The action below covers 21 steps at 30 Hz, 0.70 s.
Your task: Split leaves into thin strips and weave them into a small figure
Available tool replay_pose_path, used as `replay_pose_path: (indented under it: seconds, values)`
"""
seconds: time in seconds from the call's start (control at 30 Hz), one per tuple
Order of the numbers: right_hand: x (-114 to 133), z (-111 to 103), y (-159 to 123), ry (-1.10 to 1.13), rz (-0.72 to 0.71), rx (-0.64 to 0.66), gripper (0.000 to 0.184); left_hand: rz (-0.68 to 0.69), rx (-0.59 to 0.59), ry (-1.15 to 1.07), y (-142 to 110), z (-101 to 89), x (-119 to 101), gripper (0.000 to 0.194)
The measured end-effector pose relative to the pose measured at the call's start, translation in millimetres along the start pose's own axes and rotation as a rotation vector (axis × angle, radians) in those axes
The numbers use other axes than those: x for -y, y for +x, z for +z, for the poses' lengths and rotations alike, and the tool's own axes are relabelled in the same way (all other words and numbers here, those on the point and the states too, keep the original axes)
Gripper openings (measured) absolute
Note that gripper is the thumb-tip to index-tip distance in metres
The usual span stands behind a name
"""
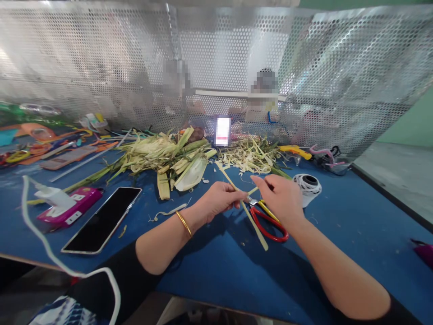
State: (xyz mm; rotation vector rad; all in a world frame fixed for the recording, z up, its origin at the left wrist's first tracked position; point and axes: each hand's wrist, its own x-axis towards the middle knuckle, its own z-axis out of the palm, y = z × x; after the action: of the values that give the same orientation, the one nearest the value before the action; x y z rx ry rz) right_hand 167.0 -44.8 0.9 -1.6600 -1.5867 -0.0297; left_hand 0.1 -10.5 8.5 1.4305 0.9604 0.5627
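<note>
My left hand [219,198] pinches a long pale leaf strip [256,231] that runs diagonally across the blue table [355,225]. My right hand [282,196] sits just right of it, fingers curled on the same strip near the pinch. Red-handled scissors [270,223] lie on the table directly under and in front of my right hand, partly hidden by it. A gold bangle is on my left wrist.
A pile of green and pale leaves [162,158] and shredded strips [250,155] lies behind the hands. A white thread spool [307,186], a black phone [103,220], a pink power strip [69,207] with white cable, and a perforated metal screen [101,67] with people behind it.
</note>
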Motion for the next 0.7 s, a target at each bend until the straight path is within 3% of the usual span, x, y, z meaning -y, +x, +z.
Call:
replay_pose_path:
  seconds: [0.07, 0.13, 0.23, 0.33, 0.4, 0.5, 0.7]
  values:
    - [3, -4, 1, 0.050, -0.102, -0.009, 0.038, 0.018, 0.034, 0.029, -1, 1.8, 2, 0.030]
    - [7, -3, 1, 0.233, -0.111, 0.150, 0.023, 0.028, 0.080, 0.080, -2, 4.5, 4, 0.034]
    - [11, 3, -2, 0.535, 0.068, 0.426, 0.017, 0.034, 0.149, 0.143, -5, 9.0, 5, 0.032]
    - [15, 6, -4, 0.722, 0.228, 0.548, 0.017, 0.023, 0.168, 0.160, -7, 11.9, 5, 0.029]
    - [16, 5, -5, 0.743, 0.244, 0.518, 0.017, 0.000, 0.168, 0.136, -8, 12.4, 4, 0.025]
    - [16, 5, -5, 0.697, 0.220, 0.366, 0.016, -0.022, 0.181, 0.088, -9, 11.2, 2, 0.024]
    - [21, 11, -11, 0.613, 0.192, 0.224, 0.017, 0.006, 0.295, 0.051, -12, 10.7, 2, 0.018]
